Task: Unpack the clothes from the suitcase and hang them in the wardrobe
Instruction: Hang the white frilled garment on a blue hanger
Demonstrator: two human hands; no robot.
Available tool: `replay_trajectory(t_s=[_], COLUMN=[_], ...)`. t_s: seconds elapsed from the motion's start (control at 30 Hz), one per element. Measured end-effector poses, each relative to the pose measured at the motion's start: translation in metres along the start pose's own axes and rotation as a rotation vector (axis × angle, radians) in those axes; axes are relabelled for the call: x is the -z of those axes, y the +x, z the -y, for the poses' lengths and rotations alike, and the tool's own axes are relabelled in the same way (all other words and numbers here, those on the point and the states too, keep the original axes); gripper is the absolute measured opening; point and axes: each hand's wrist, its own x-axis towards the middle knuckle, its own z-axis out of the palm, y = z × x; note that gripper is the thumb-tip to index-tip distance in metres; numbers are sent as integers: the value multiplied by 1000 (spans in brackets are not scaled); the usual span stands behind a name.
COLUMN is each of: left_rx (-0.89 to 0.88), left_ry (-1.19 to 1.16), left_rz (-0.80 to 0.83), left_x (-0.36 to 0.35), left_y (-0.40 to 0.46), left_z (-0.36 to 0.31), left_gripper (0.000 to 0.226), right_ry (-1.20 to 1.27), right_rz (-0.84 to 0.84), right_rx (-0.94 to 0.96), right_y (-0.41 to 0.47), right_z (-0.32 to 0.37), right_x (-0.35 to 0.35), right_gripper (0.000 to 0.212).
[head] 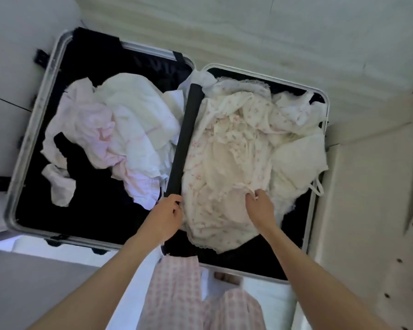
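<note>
Two halves of an open suitcase (37, 96) lie flat on the floor, both lined in black and both strewn with pale clothes. In the right half a cream floral garment (227, 148) with small pink sprigs and a lace edge spreads over most of the compartment, its lower hem reaching the near rim. The right hand (260, 204) pinches a fold of this garment near its lower middle, fingers curled into the cloth. The left hand (168, 214) is at the garment's left edge, just at the near end of the black centre divider (185, 136) that runs between the two halves; its fingers are curled, seemingly around the cloth's edge, though the blur makes the exact grip hard to tell. Beside the floral piece, toward the right rim, lies a white textured top (298, 163) with a thin strap looping over the edge. In the left half sit a crumpled pale pink garment (86, 122) and a white garment (138, 110) overlapping each other, with a small white piece (60, 184) apart near the lower left. Below the suitcase, the person's pink checked trousers (177, 289) show between the forearms. A pale wooden panel (248, 27) lies beyond the far rim.
</note>
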Motion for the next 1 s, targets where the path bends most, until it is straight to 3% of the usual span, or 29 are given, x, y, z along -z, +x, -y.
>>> replay_trajectory(t_s=[0.07, 0.13, 0.23, 0.33, 0.43, 0.5, 0.8, 1.0], left_rx=[9, 6, -2, -37, -49, -56, -85, -145], left_ry=[-14, 2, 60, 81, 74, 56, -138, -288], left_rz=[12, 17, 29, 39, 20, -6, -231, -405], left_x=[11, 32, 56, 82, 102, 112, 154, 186], left_y=[-30, -71, -124, -180, -225, -248, -380, -464], left_z=[-14, -39, -67, -104, -133, -146, -174, -176], left_gripper=[32, 32, 30, 28, 31, 32, 28, 18], right_ry=[199, 327, 462, 373, 276, 213, 267, 214], right_rz=[-140, -155, 52, 294, 319, 276, 248, 431], right_rx=[-100, -220, -403, -473, -358, -223, 329, 470], right_y=[-24, -57, -101, -157, -210, -233, -377, -461], right_z=[21, 45, 70, 105, 150, 175, 291, 329], right_x=[24, 60, 102, 144, 175, 190, 259, 269], right_gripper=[23, 28, 54, 67, 26, 10, 9, 27])
